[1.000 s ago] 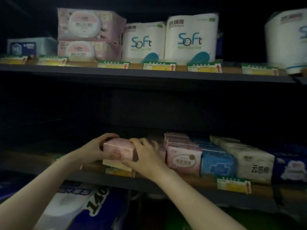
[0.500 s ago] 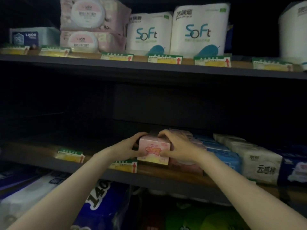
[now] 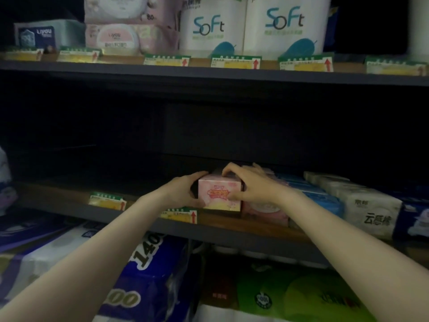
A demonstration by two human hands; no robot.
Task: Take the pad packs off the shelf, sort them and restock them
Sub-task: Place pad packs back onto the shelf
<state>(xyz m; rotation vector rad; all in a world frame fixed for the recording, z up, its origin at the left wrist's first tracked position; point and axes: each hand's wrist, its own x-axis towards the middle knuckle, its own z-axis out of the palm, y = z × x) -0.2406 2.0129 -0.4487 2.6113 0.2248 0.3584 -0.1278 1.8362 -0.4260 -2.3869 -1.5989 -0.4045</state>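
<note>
Both hands hold one pink pack [image 3: 219, 196] on the middle shelf [image 3: 232, 231]. The left hand [image 3: 183, 190] cups the pack's left end, fingers curled along its top edge and thumb under the lower front corner. The right hand [image 3: 251, 184] grips the right end, fingertips arched onto the top near the back and thumb against the front face. The pack stands upright near the shelf's front edge, its printed face toward the camera, its base on or just above the wooden board; which one cannot be told in the dim light.

Touching its right side is a row of pink packs [image 3: 267, 211], partly hidden under the right wrist. Next to the right come blue packs [image 3: 325, 201], then white packs [image 3: 366, 205] with dark lettering, and a blue-and-white pack [image 3: 415, 219] at the frame edge. Left of the held pack the shelf is dark. Two price tags [image 3: 178, 214] hang on the shelf front below the left hand.

On the upper shelf [image 3: 209, 74] stand two white "Soft" rolls [image 3: 246, 26], pink wipes [image 3: 130, 36] stacked two high, and a blue box [image 3: 37, 36] at the left, with a line of tags along the edge. Below, large paper bundles [image 3: 148, 263] in blue and white and green bags [image 3: 290, 296] fill the bottom level.
</note>
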